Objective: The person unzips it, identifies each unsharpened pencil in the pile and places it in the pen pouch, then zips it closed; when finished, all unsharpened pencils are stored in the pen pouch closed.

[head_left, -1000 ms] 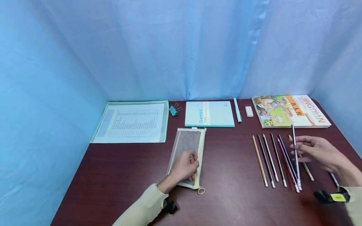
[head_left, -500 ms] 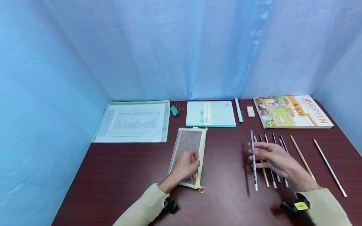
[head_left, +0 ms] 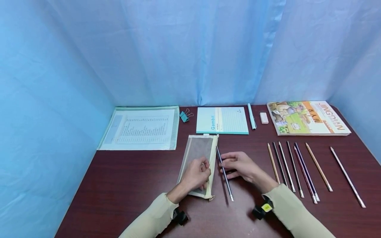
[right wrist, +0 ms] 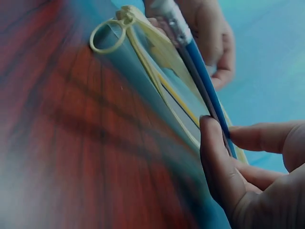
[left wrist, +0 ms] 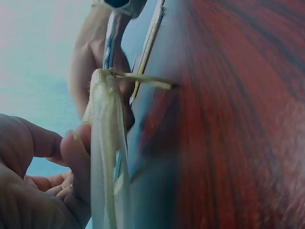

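Note:
A cream-edged mesh zip pouch (head_left: 198,147) lies on the dark wood table. My left hand (head_left: 194,175) pinches its zip edge, and in the left wrist view that edge stands up off the table. Just right of the pouch, my right hand (head_left: 241,166) holds a dark blue pencil (head_left: 228,185) between thumb and fingers. The pencil's eraser end points toward me, its far end close to the pouch's edge. In the right wrist view the pouch mouth gapes beside the pencil, with a zip-pull ring (right wrist: 108,36) at its corner. Whether the pencil tip is inside is hard to tell.
Several loose pencils (head_left: 285,165) lie at the right, one pale pencil (head_left: 347,177) farther out. Along the back are a document sleeve (head_left: 140,129), binder clips (head_left: 184,116), a notebook (head_left: 221,120), a pen (head_left: 251,116), an eraser (head_left: 264,118) and a book (head_left: 308,118).
My right hand has carried the pencil leftward from the pencils at the right to beside the pouch, tilting it on the way. The left hand has stayed on the pouch.

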Demonstrator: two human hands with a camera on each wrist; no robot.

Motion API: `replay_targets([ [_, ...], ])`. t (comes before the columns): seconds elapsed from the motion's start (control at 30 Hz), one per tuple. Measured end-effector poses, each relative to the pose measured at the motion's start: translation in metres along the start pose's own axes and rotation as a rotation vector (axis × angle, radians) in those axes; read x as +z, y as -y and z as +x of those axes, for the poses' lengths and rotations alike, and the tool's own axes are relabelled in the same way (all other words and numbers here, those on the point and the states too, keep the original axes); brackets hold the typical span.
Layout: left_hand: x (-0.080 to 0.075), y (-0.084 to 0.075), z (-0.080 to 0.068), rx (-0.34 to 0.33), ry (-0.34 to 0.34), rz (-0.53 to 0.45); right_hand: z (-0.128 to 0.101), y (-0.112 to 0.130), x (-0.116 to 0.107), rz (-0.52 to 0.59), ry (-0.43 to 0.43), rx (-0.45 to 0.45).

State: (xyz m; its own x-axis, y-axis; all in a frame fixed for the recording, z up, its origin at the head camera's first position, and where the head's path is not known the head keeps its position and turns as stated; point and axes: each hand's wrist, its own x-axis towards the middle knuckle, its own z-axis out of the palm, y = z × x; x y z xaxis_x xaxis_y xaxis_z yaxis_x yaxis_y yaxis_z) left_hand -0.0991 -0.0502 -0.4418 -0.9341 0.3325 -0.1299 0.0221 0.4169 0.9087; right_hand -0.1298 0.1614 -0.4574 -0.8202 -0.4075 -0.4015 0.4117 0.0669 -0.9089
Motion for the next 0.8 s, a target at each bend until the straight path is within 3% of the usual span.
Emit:
replay_targets([
  [0.23,0.000,-0.001,0.000,-0.011,0.004,-0.003,0.027,0.009,0.026,0.014,-0.155,0.001],
  [0.47,0.000,-0.001,0.000,0.001,0.006,-0.001,0.033,0.012,0.041,0.006,-0.290,-0.044],
  [0.8,0.001,0.000,0.001,-0.007,0.011,-0.019,0.018,0.014,0.039,-0.056,-0.286,-0.051],
])
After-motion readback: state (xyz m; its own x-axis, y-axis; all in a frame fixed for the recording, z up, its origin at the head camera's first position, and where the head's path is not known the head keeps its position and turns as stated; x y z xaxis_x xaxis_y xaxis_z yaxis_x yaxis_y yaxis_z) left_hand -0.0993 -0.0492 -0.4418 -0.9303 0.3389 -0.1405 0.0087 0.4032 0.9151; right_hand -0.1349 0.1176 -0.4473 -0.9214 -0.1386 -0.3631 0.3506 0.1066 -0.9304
